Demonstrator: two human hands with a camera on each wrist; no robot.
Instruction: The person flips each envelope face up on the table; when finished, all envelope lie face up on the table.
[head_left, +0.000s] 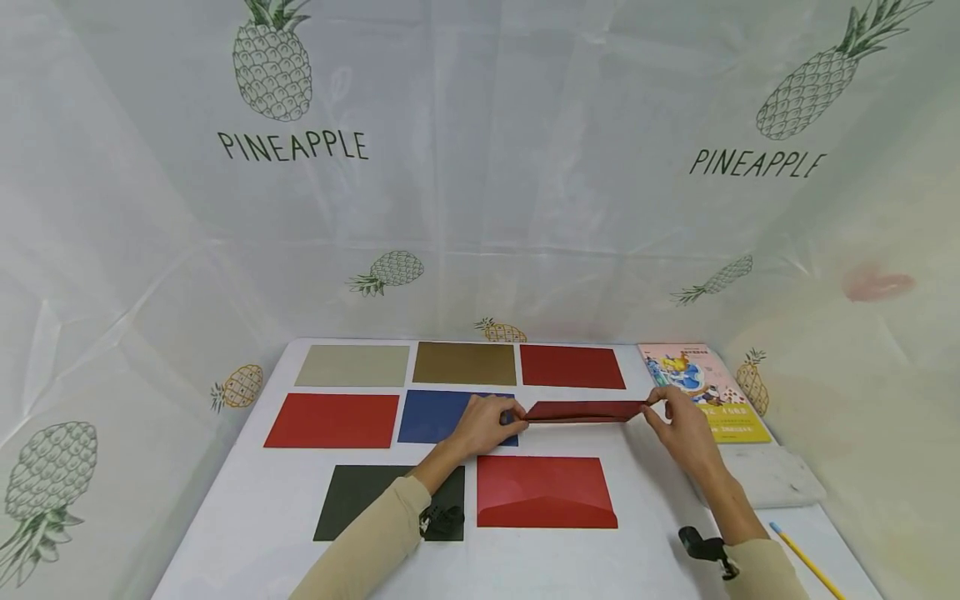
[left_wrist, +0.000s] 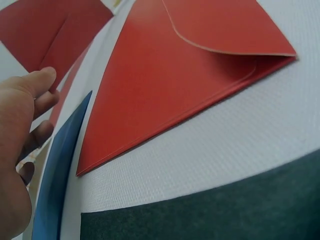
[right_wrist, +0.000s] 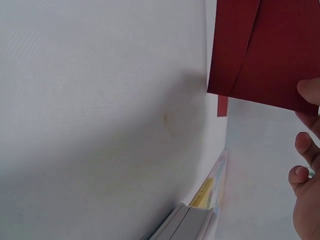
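Note:
Both hands hold a dark red envelope (head_left: 585,410) up over the right middle of the table, seen nearly edge-on from the head. Its left end is pinched between thumb and fingers of my left hand (head_left: 483,423). My right hand (head_left: 684,433) pinches the opposite end, with the other fingers loosely bent in the right wrist view. A flap line crosses the envelope (right_wrist: 280,55) there. Under the left hand lies a blue envelope (head_left: 427,417), partly covered. Closer to me, a bright red envelope (head_left: 540,483) lies with its flap side up. My left forearm crosses a dark green envelope (head_left: 356,500).
Along the back lie a beige (head_left: 352,365), a gold-brown (head_left: 463,363) and a red envelope (head_left: 572,367); another red one (head_left: 332,421) lies left. At right are a colourful book (head_left: 697,379), a white slab-like object (head_left: 772,479) and a yellow pencil (head_left: 810,562).

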